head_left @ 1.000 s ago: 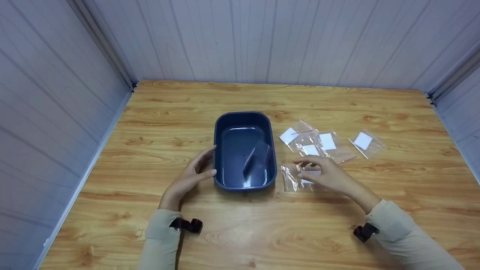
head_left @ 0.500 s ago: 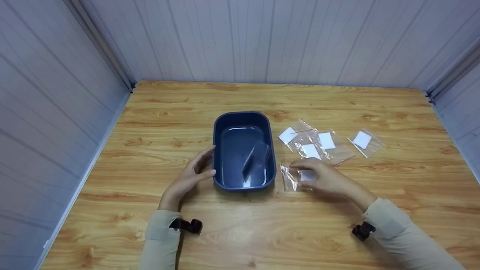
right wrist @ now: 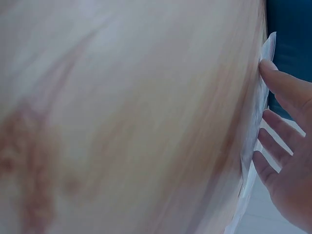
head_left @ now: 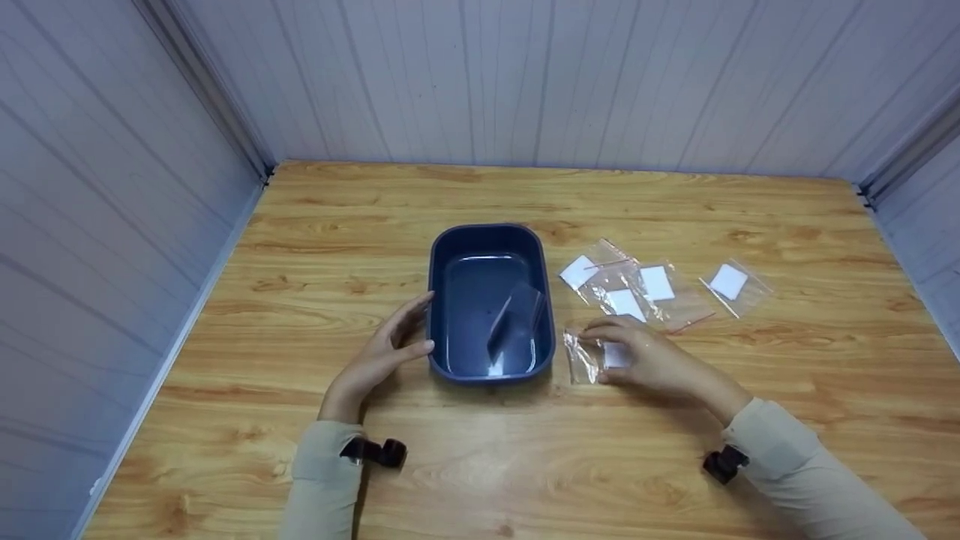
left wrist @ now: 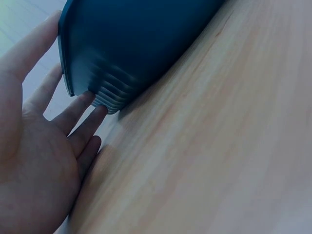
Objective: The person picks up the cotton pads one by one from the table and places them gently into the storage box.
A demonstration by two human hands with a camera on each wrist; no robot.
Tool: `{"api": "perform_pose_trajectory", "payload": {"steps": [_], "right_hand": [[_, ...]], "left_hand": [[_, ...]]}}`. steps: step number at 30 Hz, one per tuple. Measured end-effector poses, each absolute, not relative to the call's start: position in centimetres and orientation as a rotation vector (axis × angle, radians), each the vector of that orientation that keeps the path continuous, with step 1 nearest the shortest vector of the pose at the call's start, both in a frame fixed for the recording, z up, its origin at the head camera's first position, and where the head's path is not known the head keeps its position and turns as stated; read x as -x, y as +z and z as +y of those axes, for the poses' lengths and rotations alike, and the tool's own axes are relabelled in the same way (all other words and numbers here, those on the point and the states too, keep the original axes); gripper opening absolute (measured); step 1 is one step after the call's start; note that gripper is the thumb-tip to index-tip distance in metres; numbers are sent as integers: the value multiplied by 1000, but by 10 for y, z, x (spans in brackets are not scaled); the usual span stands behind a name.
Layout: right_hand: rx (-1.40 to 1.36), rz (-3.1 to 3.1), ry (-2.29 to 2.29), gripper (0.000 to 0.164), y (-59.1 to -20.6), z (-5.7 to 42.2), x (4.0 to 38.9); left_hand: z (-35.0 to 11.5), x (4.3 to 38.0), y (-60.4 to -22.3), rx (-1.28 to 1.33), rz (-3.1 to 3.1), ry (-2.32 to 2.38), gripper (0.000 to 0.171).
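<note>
A dark blue plastic bin [head_left: 459, 251] stands on the table. My left hand [head_left: 375, 358] rests its fingertips and thumb on the bin's left wall; the left wrist view shows those fingers nearly straight and apart. Inside the bin, a clear bag with a flat piece [head_left: 501, 324] stands tilted near the right wall. To the bin's right, a clear zip bag [head_left: 582, 360] with a white square inside lies flat on the table. My right hand [head_left: 651, 358] touches this bag, its thumb and fingers spread across it and fairly straight. The hand hides the bag's right part.
Behind my right hand, several overlapping clear bags with white squares [head_left: 655, 283] lie on the wood-grain table [head_left: 465, 465]. Another bag with a white square [head_left: 727, 281] lies apart at the right. Panelled walls [head_left: 487, 82] bound the table's back and sides.
My right hand has come down onto the near bag, its thumb and fingers now touching it. My left hand and the bin have stayed in place.
</note>
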State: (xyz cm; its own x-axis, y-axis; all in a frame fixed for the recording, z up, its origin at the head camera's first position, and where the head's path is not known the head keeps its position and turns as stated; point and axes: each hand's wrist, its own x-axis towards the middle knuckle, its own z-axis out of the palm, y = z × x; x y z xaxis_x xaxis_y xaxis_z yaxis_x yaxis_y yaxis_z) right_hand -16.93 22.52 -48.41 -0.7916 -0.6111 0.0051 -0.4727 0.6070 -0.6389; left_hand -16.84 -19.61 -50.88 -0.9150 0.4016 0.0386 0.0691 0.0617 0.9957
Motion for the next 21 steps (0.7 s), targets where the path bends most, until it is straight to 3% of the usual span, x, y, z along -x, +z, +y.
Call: {"api": "perform_pose_trajectory", "payload": {"steps": [11, 21], "right_hand": [[921, 2663, -883, 61, -482, 220, 171], [948, 2689, -893, 37, -481, 214, 176]], "left_hand": [[-196, 168, -510, -461, 2073, 1944, 68], [-196, 168, -509, -466, 2077, 1950, 67]]}}
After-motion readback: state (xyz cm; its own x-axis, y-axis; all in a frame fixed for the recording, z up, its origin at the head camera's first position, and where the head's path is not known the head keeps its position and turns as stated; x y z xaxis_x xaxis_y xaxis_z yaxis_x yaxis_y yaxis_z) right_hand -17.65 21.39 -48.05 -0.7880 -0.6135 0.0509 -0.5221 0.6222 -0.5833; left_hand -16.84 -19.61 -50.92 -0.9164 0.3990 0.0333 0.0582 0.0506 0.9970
